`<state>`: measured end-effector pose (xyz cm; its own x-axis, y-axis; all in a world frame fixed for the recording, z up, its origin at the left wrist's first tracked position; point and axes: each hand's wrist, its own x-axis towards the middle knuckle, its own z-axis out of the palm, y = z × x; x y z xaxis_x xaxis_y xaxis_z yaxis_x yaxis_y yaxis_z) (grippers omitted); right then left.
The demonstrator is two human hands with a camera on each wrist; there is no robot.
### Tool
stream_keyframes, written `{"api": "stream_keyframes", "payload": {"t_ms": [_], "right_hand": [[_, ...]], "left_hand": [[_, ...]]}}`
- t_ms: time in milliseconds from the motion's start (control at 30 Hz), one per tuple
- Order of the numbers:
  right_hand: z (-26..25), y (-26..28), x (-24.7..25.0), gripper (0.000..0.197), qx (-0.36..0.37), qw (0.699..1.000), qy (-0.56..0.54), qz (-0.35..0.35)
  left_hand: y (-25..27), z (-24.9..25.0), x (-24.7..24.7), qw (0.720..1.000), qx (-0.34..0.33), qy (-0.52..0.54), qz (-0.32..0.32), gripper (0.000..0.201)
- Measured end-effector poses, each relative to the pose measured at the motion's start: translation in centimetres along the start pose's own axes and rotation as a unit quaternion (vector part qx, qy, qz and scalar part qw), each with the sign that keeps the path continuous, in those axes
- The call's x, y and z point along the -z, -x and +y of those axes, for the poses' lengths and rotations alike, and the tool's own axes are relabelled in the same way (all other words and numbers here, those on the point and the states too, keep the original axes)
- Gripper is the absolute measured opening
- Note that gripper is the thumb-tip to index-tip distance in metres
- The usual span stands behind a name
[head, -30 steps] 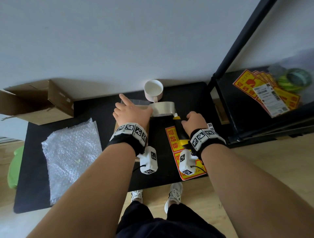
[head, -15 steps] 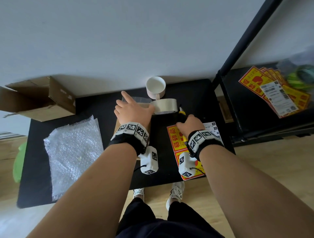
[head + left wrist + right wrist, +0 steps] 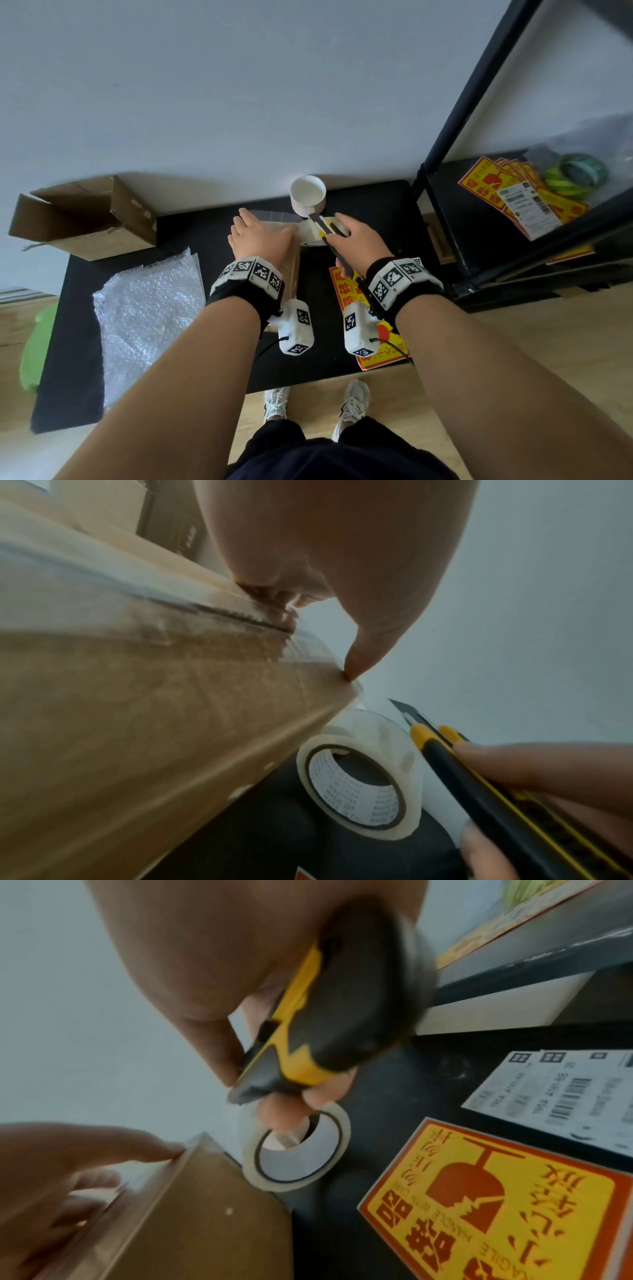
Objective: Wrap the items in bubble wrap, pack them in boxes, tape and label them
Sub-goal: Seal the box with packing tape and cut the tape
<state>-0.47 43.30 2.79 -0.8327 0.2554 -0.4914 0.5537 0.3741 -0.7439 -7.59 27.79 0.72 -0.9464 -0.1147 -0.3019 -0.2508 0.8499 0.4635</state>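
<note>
We are partway through the taping step on one box, which sits closed on the black counter under our left hand. That hand lies flat on the lid with its fingers straight, the thumb tip pinning the clear tape down at the box's far corner, so its grip is spread and pressing rather than closed around anything. A strip of tape already runs along the top seam, and it looks uncut, leading off the corner to the tape roll lying just beside the box. Our right hand has its fingers curled tight round the yellow-and-black utility knife, whose nose sits above the roll, close to the stretch of tape between roll and box. We judge the wrapping and packing for this box done, since it is shut, though we cannot see inside. Cutting the tape free is what is in hand; smoothing the end down and labelling follow. The fragile sticker and shipping label lie on the counter to the right, unused. A white mug stands bare behind the roll, a bubble wrap sheet lies at the left, and a second open box waits beyond it, so another round remains.
</note>
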Motion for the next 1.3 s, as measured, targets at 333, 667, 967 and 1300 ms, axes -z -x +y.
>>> {"api": "stream_keyframes", "payload": {"t_ms": [333, 667, 967, 1300], "right_hand": [[0.0, 0.4, -1.3, 0.066, -0.029, 0.995, 0.085, -0.050], [-0.7, -0.1, -1.7, 0.076, -0.012, 0.968, 0.239, -0.075], [-1.8, 0.0, 1.4, 0.025, 0.004, 0.988, 0.142, -0.051], [4.5, -2.6, 0.9, 0.050, -0.140, 0.985, 0.083, 0.055]], "left_hand": [[-0.1, -0.2, 0.0, 1.000, 0.012, -0.010, -0.006, 0.098], [-0.2, -0.1, -0.2, 1.000, 0.022, -0.013, 0.001, 0.098], [-0.1, -0.1, -0.2, 1.000, 0.023, -0.009, -0.006, 0.097], [0.4, 0.1, -0.7, 0.999, 0.029, 0.019, 0.031, 0.091]]}}
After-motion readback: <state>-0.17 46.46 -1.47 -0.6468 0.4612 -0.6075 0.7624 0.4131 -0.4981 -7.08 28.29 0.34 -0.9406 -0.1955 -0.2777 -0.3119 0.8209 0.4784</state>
